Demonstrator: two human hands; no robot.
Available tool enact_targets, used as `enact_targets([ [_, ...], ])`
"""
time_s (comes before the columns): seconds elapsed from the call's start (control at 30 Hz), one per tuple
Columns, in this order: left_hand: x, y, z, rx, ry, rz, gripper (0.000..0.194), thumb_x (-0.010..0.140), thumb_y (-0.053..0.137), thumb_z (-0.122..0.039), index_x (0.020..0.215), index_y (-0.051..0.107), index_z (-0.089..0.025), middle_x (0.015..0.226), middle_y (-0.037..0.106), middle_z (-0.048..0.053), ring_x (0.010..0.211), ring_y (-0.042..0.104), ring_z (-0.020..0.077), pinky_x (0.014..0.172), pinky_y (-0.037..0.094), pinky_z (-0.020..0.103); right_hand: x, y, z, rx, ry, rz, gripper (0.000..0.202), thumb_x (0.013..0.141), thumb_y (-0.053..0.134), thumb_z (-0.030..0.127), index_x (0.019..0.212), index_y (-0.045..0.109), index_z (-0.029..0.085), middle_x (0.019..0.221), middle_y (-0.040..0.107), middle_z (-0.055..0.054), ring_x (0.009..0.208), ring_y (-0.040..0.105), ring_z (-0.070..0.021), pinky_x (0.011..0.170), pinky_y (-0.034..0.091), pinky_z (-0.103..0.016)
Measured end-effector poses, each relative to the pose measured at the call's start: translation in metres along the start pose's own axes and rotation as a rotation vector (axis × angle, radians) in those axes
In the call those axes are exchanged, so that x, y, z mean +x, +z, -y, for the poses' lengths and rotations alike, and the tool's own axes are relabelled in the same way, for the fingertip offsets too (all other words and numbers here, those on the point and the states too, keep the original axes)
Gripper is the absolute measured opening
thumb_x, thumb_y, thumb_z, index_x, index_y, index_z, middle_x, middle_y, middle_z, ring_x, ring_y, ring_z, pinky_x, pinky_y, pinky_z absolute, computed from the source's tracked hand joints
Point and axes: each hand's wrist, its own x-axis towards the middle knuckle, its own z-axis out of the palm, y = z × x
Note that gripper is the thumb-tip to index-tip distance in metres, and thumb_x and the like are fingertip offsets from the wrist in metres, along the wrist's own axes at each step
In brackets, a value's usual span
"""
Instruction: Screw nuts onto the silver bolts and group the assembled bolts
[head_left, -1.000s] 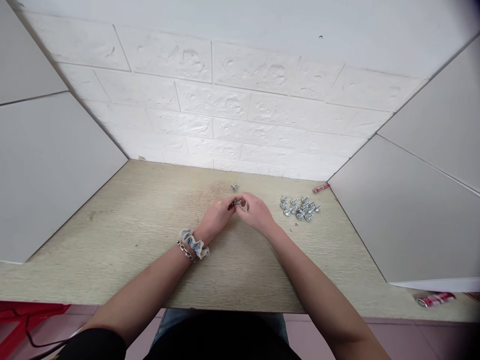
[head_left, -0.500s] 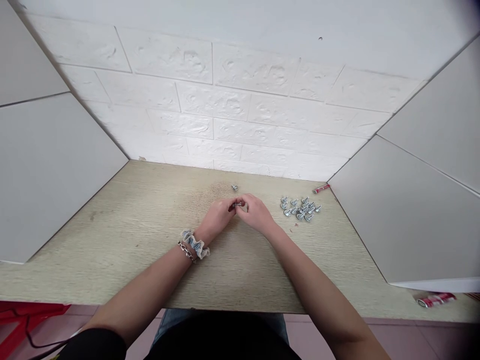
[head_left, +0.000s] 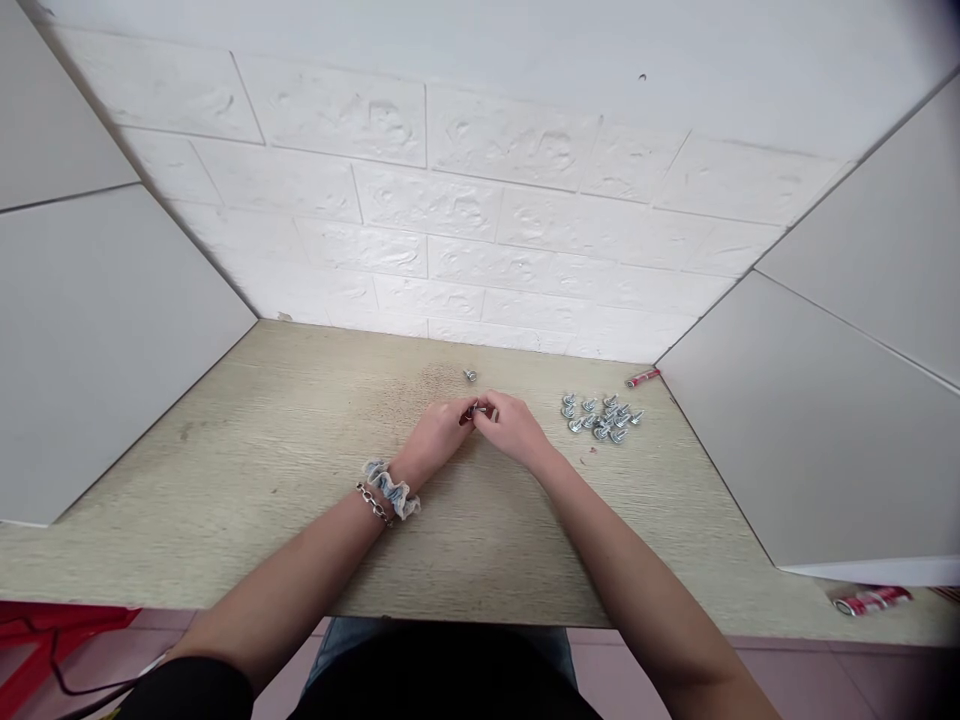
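Over the middle of the wooden tabletop (head_left: 465, 560), my two hands meet fingertip to fingertip. A small silvery bolt (head_left: 475, 411) shows between them, mostly covered by the fingers. My left hand (head_left: 437, 432) is closed around one end of it; a scrunchie and a chain bracelet circle that wrist. The thumb and fingers of my right hand (head_left: 510, 427) pinch the other end. Just beyond the fingers, a single bolt (head_left: 470, 376) lies on its own. To the right of my right hand is a loose group of several bolts (head_left: 602, 420) with washers.
A red battery-like cylinder (head_left: 643, 378) lies against the right panel's (head_left: 825, 430) back corner; another red cylinder (head_left: 871, 600) is near the front right edge. A white brick-patterned wall (head_left: 465, 210) closes off the back, and a grey panel (head_left: 112, 350) bounds the left.
The fingers of my right hand have shifted slightly around the bolt. Both hands keep their place, and the bolts on the table have not moved.
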Motion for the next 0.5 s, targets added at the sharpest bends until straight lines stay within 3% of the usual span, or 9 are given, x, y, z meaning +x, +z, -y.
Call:
enact_targets([
  [0.2,0.0,0.0,0.0,-0.008,-0.016,-0.03,0.02,0.082,0.047,-0.028,0.089,0.061,-0.016,0.083,0.065,0.004,0.071,0.057,0.0144,0.064,0.039,0.024,-0.002,-0.002,0.0,-0.031,0.016,0.018,0.038,0.086,0.03,0.039,0.064,0.052,0.017,0.067,0.057,-0.001,0.063,0.048,-0.0109,0.058,0.031,-0.022],
  [0.3,0.0,-0.001,-0.001,-0.016,-0.028,-0.013,0.021,0.083,0.046,-0.029,0.086,0.062,-0.017,0.081,0.065,0.003,0.07,0.057,0.014,0.063,0.039,0.024,-0.001,-0.001,-0.001,0.004,0.043,0.014,0.031,0.082,0.038,0.041,0.069,0.054,0.017,0.068,0.058,0.0,0.063,0.049,-0.0106,0.058,0.031,-0.022],
  [0.5,0.001,-0.001,0.003,-0.071,-0.074,-0.042,0.021,0.08,0.048,-0.028,0.091,0.064,-0.018,0.082,0.065,0.002,0.072,0.058,0.0142,0.065,0.04,0.024,0.006,0.005,-0.01,0.272,0.127,0.059,0.016,0.073,0.047,0.028,0.079,0.058,0.018,0.073,0.06,0.002,0.066,0.053,-0.0103,0.06,0.038,-0.022],
])
